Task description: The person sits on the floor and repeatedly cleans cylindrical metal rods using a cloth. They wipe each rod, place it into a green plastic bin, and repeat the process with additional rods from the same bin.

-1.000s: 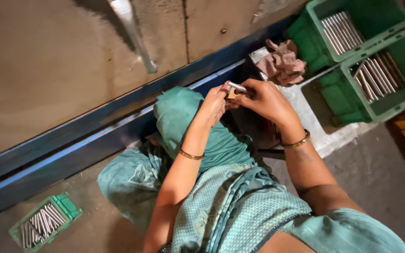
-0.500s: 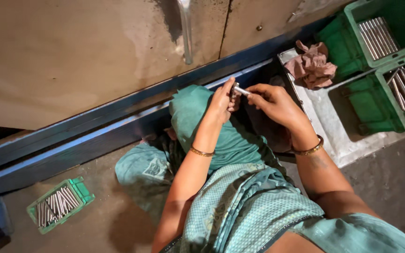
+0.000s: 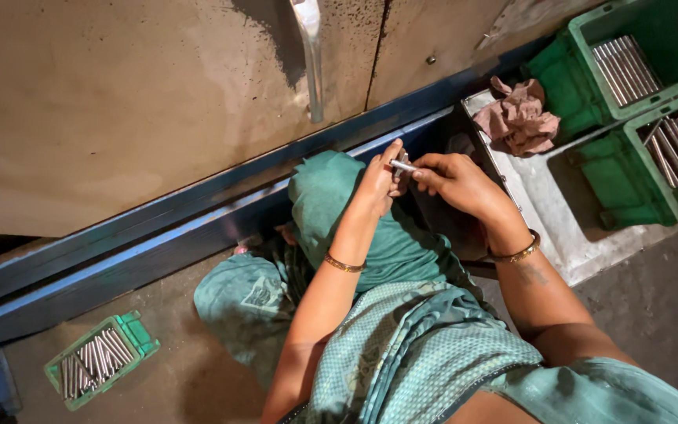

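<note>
Both hands up over my knee: right hand (image 3: 457, 182) fingers pinching the small metal pin (image 3: 402, 166), long axis running 9-to-3, its free end at 9 o'clock touching my curled left hand (image 3: 380, 182) fingers.

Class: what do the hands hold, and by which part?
A small metal pin: the right hand pinches one end, the left hand the other.

We count three green crates (image 3: 102, 360) of metal rods, one on the floor and two at the right. We see one pink rag (image 3: 518, 118), two hands (image 3: 464, 182), and two bangles (image 3: 344, 265).
</note>
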`<state>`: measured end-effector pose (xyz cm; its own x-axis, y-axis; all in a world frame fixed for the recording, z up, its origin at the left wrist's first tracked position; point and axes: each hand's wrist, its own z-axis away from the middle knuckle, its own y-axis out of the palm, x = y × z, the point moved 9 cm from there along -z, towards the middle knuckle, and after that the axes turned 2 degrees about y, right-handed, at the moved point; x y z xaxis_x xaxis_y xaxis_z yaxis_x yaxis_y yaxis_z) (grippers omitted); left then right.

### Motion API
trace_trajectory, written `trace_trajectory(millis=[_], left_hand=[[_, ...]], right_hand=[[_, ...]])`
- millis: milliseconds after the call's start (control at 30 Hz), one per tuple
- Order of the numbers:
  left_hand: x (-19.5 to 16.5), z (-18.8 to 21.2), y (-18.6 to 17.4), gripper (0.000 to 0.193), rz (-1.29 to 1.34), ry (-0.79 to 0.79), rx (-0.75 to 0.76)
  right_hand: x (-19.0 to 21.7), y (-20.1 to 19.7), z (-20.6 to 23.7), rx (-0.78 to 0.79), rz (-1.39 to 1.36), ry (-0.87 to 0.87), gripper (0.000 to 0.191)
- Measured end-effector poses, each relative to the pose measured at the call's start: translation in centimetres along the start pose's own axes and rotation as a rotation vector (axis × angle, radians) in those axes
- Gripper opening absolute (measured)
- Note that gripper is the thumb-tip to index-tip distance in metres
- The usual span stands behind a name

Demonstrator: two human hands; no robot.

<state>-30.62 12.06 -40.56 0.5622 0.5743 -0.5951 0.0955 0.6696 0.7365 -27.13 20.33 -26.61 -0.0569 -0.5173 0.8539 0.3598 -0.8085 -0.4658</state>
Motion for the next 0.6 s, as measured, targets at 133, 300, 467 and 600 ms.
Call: trace_trajectory(millis=[133, 300, 467, 600], left_hand=[[-0.3, 0.0, 0.0, 0.05, -0.027, 0.019, -0.04], [-0.3, 0.2, -0.3, 0.048, -0.083, 0.02, -0.108], [0.4, -0.8, -1.0, 0.044, -0.057, -0.008, -0.144], [0.5, -1.2, -1.3, 0.046, -0.067, 0.015, -0.146]], right_hand=[[0.7, -0.3, 0.2, -0.026, 0.06, 0.006, 0.021], [1.6, -0.8, 0.6, -0.117, 0.226, 0.002, 0.024], [0.5, -0.6, -0.6, -0.048, 0.16, 0.029, 0.025], [-0.4, -0.7, -0.8, -0.052, 0.172, 0.032, 0.025]])
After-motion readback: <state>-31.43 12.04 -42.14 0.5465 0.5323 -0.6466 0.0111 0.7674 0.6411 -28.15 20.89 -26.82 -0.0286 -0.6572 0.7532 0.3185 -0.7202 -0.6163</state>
